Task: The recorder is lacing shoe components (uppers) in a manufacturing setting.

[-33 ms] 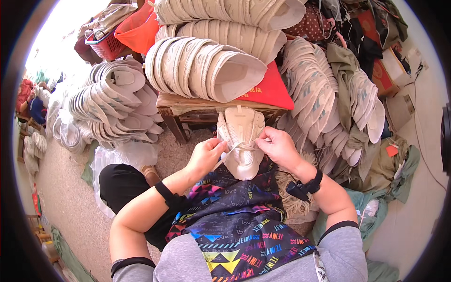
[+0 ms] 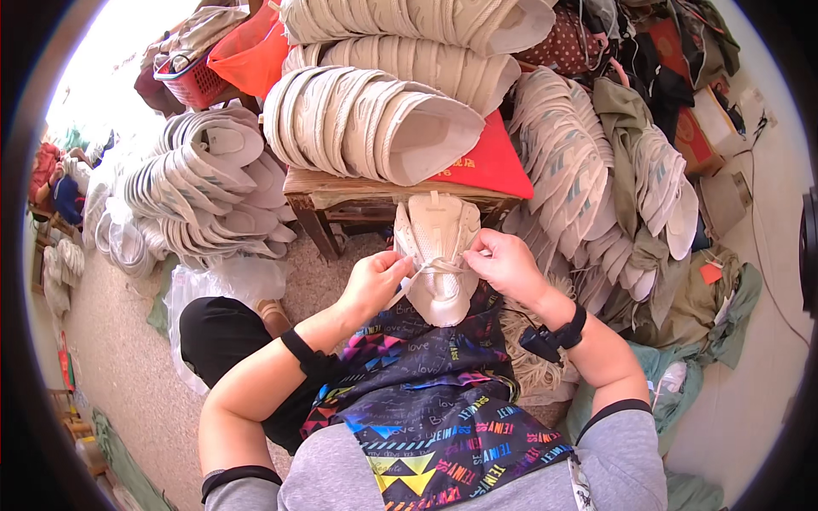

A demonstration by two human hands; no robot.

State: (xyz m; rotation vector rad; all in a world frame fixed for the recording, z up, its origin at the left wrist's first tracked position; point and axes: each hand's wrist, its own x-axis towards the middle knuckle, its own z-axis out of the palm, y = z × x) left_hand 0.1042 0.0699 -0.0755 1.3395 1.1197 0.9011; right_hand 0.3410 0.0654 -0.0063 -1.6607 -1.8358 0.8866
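Note:
A cream shoe upper point(image 2: 440, 230) rests at the front edge of a wooden stool, its toe pointing toward my lap. A pale shoelace point(image 2: 439, 267) crosses over it near the toe end. At the left side of the upper, my left hand point(image 2: 375, 279) has thumb and finger pinched on the lace, with a loose end hanging below. My right hand point(image 2: 504, 262) pinches the lace on the opposite side, fingers curled. Both hands sit close against the upper.
Nested cream uppers point(image 2: 358, 123) lie on the wooden stool point(image 2: 311, 198), beside a red bag point(image 2: 490, 162). More uppers are heaped left point(image 2: 192, 187) and right point(image 2: 562, 145). A bundle of laces point(image 2: 528, 349) hangs by my right forearm. A clear plastic bag point(image 2: 221, 281) lies by my knee.

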